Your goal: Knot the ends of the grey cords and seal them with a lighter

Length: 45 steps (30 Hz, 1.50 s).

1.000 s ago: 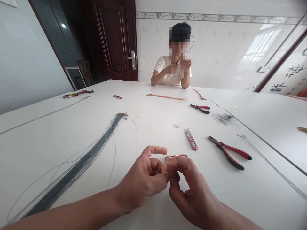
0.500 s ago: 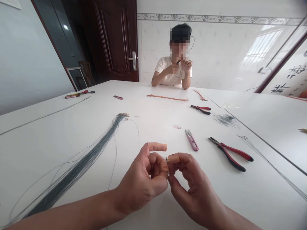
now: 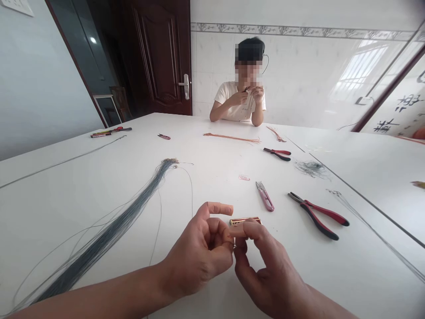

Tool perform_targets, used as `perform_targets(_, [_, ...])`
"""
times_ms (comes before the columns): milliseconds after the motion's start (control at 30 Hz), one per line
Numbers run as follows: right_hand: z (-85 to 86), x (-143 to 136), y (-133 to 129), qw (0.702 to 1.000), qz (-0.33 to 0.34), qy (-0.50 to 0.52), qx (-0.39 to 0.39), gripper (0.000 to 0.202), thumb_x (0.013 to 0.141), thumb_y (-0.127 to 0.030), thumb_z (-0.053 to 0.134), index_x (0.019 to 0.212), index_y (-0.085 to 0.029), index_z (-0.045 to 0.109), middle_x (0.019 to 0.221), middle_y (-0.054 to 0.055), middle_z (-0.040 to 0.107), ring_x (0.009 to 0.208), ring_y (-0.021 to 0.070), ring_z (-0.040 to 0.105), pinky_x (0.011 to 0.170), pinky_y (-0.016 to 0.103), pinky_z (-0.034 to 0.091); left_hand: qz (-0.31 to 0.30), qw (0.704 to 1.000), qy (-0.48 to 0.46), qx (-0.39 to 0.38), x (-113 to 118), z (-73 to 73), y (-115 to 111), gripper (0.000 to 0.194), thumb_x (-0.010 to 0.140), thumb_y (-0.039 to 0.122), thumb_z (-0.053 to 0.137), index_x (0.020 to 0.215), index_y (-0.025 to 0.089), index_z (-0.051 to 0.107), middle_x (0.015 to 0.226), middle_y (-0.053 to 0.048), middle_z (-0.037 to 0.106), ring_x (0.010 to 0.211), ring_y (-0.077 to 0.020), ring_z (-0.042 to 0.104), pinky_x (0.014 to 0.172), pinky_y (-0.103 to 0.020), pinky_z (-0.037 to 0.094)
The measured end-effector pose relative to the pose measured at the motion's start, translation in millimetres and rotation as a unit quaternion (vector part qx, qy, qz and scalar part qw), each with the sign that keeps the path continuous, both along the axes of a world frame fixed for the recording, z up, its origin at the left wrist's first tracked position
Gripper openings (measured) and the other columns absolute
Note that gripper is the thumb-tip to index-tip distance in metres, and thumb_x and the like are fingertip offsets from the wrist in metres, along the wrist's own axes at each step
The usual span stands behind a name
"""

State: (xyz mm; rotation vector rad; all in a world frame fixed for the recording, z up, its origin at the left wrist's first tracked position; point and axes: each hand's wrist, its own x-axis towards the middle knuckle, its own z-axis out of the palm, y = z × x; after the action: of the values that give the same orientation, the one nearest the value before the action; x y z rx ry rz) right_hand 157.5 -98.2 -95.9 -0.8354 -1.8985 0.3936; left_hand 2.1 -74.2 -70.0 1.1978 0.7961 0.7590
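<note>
My left hand [image 3: 206, 248] is closed in a pinch near the table's front, its index finger pointing right; what it grips is too small to make out. Touching or almost touching it, my right hand [image 3: 265, 261] has thumb and fingers bent together around something tiny and hidden. A small patterned strip with gold edges [image 3: 245, 220] shows just behind the right fingers. To the left lies a long bundle of grey-green wires [image 3: 122, 221], with one loose strand running down beside my left hand. Pink snips [image 3: 264, 196] and red-black pliers [image 3: 315, 215] lie to the right.
Across the white table [image 3: 212, 173] sits a person [image 3: 241, 97], hands raised. Smaller pliers [image 3: 278, 153], orange wires [image 3: 231, 138], a tangle of thin wire [image 3: 311, 168] and more snips [image 3: 164, 136] lie farther back. Tools [image 3: 110, 131] rest at the far left.
The patterned strip now shows behind my right fingers, where little of it was visible. My right fingers have shifted slightly. The view has tilted a little, and the person's hands have moved closer together.
</note>
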Motion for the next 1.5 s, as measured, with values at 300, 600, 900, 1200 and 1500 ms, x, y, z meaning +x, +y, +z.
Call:
perform_targets(300, [2.4, -0.3, 1.4, 0.999, -0.019, 0.029, -0.009, 0.041, 0.077, 0.002, 0.043, 0.107, -0.024, 0.047, 0.085, -0.001, 0.058, 0.073, 0.0113, 0.054, 0.068, 0.027, 0.049, 0.026, 0.999, -0.031, 0.004, -1.2, 7.5, 1.6, 0.034, 0.083, 0.014, 0.059, 0.11, 0.024, 0.041, 0.071, 0.008, 0.048, 0.055, -0.0036, 0.04, 0.054, -0.02, 0.033])
perform_targets(600, [2.4, -1.5, 2.7, 0.999, -0.043, 0.023, 0.012, 0.034, 0.08, 0.001, 0.044, 0.103, -0.024, 0.047, 0.081, -0.002, 0.057, 0.069, 0.0099, 0.054, 0.065, 0.026, 0.048, 0.026, 0.999, -0.032, -0.022, -1.8, 3.5, 3.0, 0.036, 0.082, 0.016, 0.063, 0.111, 0.024, 0.042, 0.072, 0.008, 0.051, 0.058, -0.0045, 0.04, 0.057, -0.024, 0.032])
perform_targets(900, [5.1, 1.4, 2.3, 0.998, -0.048, 0.047, -0.004, 0.032, 0.083, -0.002, 0.044, 0.101, -0.027, 0.05, 0.088, 0.0, 0.061, 0.082, 0.0129, 0.059, 0.068, 0.026, 0.05, 0.042, 0.992, -0.02, -0.115, -1.4, 10.5, 4.3, 0.039, 0.08, 0.014, 0.059, 0.114, 0.023, 0.042, 0.062, 0.009, 0.046, 0.052, -0.0049, 0.033, 0.056, -0.025, 0.028])
perform_targets(1200, [3.4, 0.0, 2.3, 0.992, -0.049, 0.085, -0.076, 0.025, 0.085, -0.007, 0.045, 0.098, -0.028, 0.049, 0.078, -0.002, 0.058, 0.071, 0.0119, 0.057, 0.063, 0.025, 0.05, 0.03, 0.992, -0.005, -0.123, 0.4, 7.2, 3.4, 0.037, 0.079, 0.014, 0.061, 0.111, 0.021, 0.045, 0.06, 0.01, 0.045, 0.051, -0.0046, 0.032, 0.055, -0.025, 0.026])
perform_targets(1500, [3.3, -1.3, 3.0, 0.958, -0.06, 0.17, -0.222, 0.013, 0.085, -0.015, 0.049, 0.094, -0.025, 0.05, 0.078, -0.001, 0.055, 0.067, 0.0122, 0.053, 0.056, 0.023, 0.047, 0.046, 0.997, 0.008, -0.06, 2.5, 10.2, 2.8, 0.041, 0.079, 0.019, 0.066, 0.112, 0.022, 0.043, 0.074, 0.004, 0.056, 0.062, -0.0076, 0.044, 0.06, -0.026, 0.034])
